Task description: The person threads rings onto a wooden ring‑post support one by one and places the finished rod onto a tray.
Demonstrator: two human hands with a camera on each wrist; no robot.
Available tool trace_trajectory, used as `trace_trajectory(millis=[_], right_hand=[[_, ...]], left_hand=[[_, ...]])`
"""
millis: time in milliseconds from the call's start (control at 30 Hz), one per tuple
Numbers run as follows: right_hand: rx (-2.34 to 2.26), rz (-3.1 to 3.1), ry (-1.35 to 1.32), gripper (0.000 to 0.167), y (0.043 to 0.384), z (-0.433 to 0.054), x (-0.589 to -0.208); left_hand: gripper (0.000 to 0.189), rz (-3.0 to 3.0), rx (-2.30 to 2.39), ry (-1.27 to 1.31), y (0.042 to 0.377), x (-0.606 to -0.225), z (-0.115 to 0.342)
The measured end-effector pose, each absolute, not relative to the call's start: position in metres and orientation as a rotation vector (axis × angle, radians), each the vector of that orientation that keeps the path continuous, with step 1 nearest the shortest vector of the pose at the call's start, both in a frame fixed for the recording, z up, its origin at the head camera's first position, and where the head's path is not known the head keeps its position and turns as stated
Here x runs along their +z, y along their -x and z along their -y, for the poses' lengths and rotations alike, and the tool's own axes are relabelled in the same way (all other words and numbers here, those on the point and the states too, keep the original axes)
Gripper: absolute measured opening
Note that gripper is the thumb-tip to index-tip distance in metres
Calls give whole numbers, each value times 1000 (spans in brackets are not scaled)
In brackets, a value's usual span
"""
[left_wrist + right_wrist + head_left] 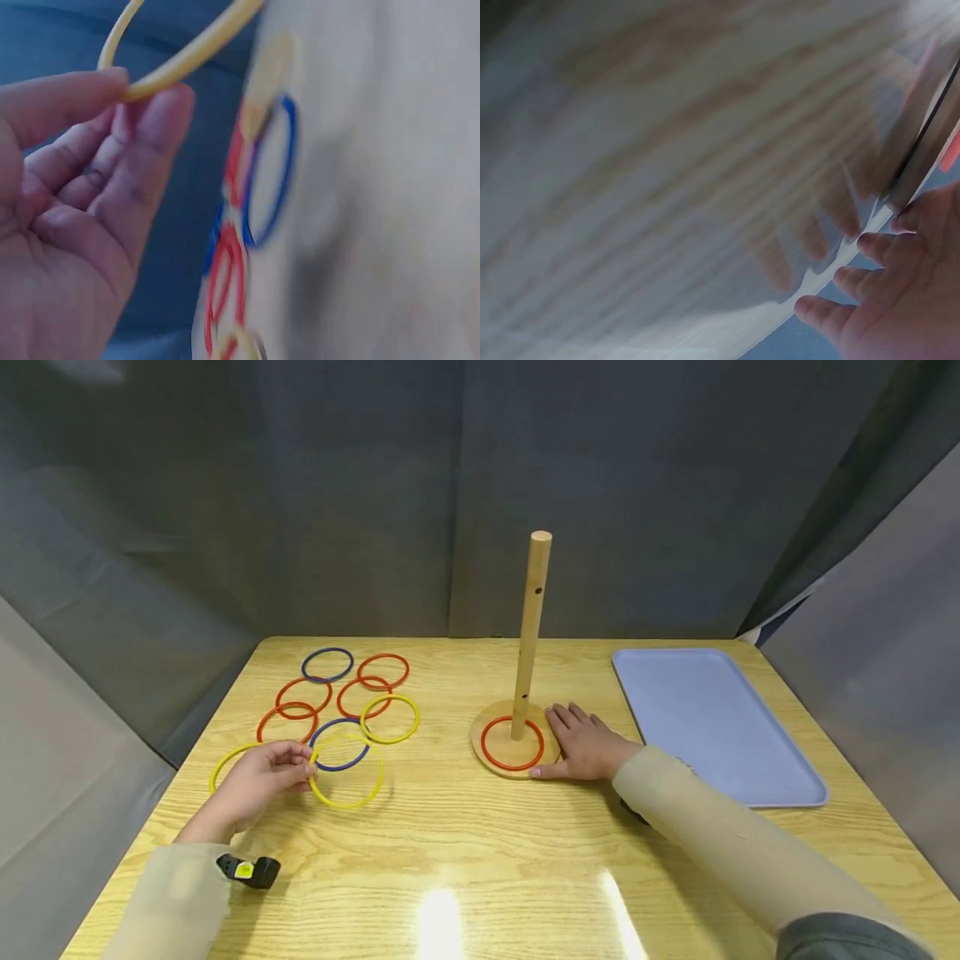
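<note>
My left hand (258, 777) pinches the edge of a yellow ring (347, 807) between thumb and fingertips. In the left wrist view that ring (199, 56) is held above the table, partly out of frame. Beneath it in the head view lies a blue ring (341, 769). My right hand (588, 747) touches the right edge of a round wooden base (478, 727), its fingers spread. From the base rises an upright wooden peg (531, 627). A red ring (512, 769) lies around the peg's foot on the base. In the right wrist view the right hand (907, 277) appears beside the base's edge.
Several red rings (384, 654), another blue ring (327, 649) and a yellow ring (391, 742) lie overlapping at the table's left. One more yellow ring (213, 774) is partly behind my left hand. A pale blue tray (720, 727) lies on the right.
</note>
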State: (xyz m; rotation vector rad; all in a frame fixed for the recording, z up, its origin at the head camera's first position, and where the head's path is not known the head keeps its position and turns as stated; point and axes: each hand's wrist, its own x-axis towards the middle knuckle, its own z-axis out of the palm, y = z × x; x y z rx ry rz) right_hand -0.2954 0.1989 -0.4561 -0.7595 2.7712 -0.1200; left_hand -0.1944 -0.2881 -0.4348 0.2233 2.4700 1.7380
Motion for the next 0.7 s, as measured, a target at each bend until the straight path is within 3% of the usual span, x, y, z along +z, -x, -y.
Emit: trace_trajectory(millis=[133, 533, 700], right_hand=[[-104, -2767, 758, 118, 297, -198, -456], [-127, -2761, 751, 117, 297, -196, -461], [-129, -2779, 763, 118, 298, -196, -463]], left_hand=[[9, -2206, 2090, -317, 206, -411, 272], [26, -1601, 2574, -614, 249, -296, 194], [7, -1469, 2622, -681, 261, -254, 159]])
